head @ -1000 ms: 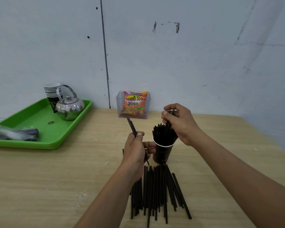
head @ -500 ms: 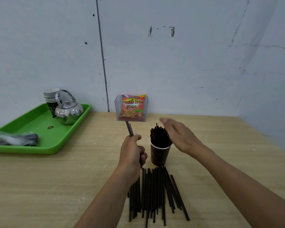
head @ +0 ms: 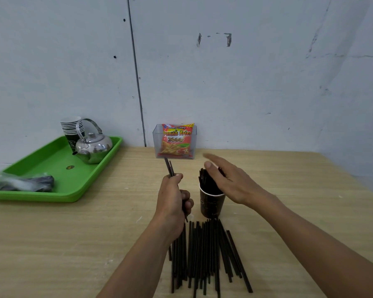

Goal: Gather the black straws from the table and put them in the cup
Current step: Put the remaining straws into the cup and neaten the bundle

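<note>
On the head camera, we've got the left hand (head: 173,203) fisted round a pair of black straws (head: 169,167), tips poking toward eleven o'clock. The cup (head: 211,206) stands just at its three o'clock. Right hand (head: 230,183) flat, fingers straight, over the cup's mouth. The loose pile (head: 205,254) lies at the cup's six o'clock.

right hand (head: 235,186) fingers (head: 213,159) blurred, loose straws (head: 202,254) cut by bottom edge.

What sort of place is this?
Likely a makeshift drinks-serving corner: a wooden table against a bare wall, a green tray holding a steel kettle and stacked paper cups.
</note>
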